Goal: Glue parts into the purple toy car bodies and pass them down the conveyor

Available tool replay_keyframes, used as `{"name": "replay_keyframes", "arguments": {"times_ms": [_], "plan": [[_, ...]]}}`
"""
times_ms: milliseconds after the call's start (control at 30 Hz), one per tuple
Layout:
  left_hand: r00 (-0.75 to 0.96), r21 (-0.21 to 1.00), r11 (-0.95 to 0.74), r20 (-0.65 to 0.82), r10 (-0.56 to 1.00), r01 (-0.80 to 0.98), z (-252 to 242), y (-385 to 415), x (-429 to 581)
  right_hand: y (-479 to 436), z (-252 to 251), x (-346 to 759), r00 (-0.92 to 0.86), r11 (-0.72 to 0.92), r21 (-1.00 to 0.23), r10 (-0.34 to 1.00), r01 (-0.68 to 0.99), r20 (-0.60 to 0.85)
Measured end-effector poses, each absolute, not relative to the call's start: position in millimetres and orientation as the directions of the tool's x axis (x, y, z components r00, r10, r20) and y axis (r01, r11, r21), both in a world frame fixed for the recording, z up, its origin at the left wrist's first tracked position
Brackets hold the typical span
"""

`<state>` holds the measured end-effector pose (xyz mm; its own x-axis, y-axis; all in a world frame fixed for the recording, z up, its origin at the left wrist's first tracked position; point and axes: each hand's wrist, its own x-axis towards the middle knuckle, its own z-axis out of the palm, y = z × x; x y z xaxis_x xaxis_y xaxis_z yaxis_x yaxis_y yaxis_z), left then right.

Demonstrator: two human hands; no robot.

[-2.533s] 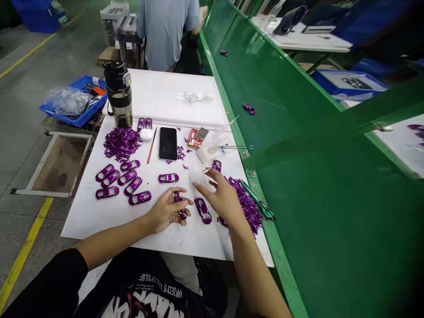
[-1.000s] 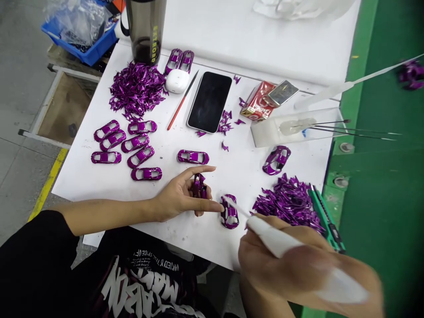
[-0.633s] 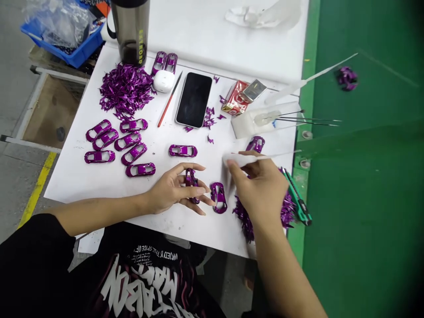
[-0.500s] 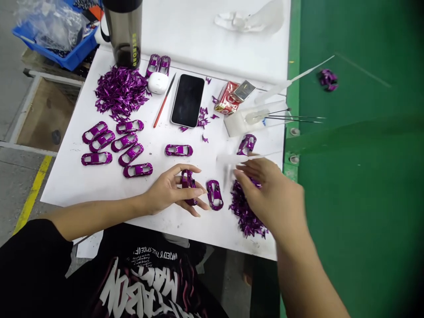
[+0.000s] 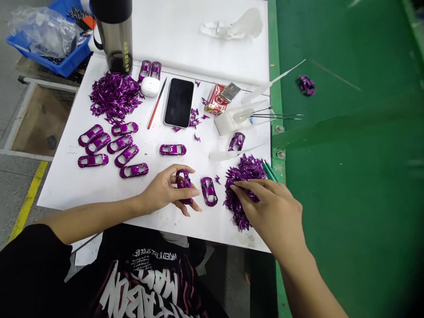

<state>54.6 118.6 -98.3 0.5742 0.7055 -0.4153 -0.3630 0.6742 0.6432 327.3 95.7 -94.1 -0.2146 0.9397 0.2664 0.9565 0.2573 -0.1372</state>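
left hand: left hand [image 5: 162, 192] rests low on the white work table [image 5: 66, 187], just short of the near table edge.
left fingers: left fingers [image 5: 190, 193] spread and curved around a purple chrome model-car shell [image 5: 183, 186], which stands lengthwise between them; how firm the hold is cannot be told.
right hand: right hand [image 5: 273, 212] lies over a heap of purple foil scraps [image 5: 240, 198], holding nothing visible.
right fingers: right fingers [image 5: 247, 185] pressed together, their tips on the heap, not pinching.
between the fingers: a second shell [image 5: 209, 191] lies flat, apart from both hands.
beyond the right fingers: a green-handled tool [image 5: 270, 172] lies at the table edge; a third shell [image 5: 236, 141] sits near a clear plastic block [image 5: 228, 123] with thin metal needles [image 5: 276, 116].
beyond the left fingers: eight shells [image 5: 119, 144] lie in loose rows, beside a smaller scrap heap [image 5: 114, 95] and a black phone [image 5: 179, 102].
far left, container: a blue plastic tray [image 5: 71, 57] holds a clear plastic bag [image 5: 43, 37]; other contents are partly hidden.
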Motion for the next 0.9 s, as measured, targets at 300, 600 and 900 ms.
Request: {"name": "replay_keyframes", "arguments": {"times_ms": [300,600,900], "plan": [[0.592,0.657,0.668,-0.398,0.701,-0.350,-100,116,55,86,-85,329,0.081,-0.011,-0.301,0.972,0.954,0.219],[0.580,0.638,0.678,-0.414,0.702,-0.365,-102,117,56,83,-78,327,0.265,-0.176,-0.427,0.951,0.887,0.159],[0.647,0.585,0.683,-0.322,0.691,-0.437,-106,118,52,54,-59,248,0.293,-0.130,-0.902,0.956,0.412,-0.004]]}}
